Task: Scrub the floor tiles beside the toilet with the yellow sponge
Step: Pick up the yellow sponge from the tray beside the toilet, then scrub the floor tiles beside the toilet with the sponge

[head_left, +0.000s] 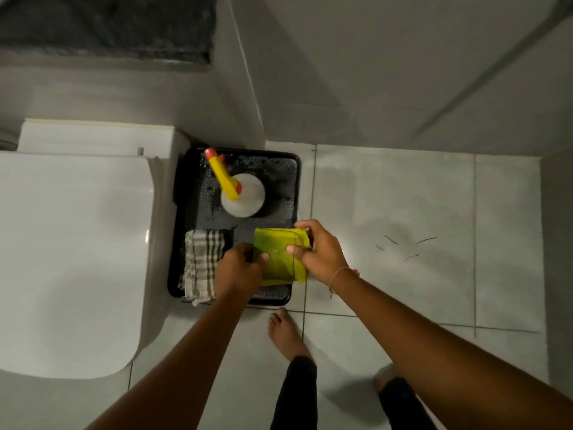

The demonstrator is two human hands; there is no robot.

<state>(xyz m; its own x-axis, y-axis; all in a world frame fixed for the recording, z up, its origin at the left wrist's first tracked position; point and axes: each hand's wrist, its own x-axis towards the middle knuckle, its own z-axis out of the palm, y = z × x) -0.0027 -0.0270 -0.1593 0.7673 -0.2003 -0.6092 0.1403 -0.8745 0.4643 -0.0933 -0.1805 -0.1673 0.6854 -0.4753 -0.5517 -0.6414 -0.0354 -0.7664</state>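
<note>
A white toilet (pixel 71 243) stands left of a black tray (pixel 296 193) on the pale floor tiles (pixel 393 206). Over the tray's near right corner, the left hand (pixel 238 270) and right hand (pixel 321 251) both pinch the yellow sponge (pixel 279 259), fingers closed on its edges, beside a checked cloth (pixel 201 262) and a spray bottle (pixel 245 193).
</note>
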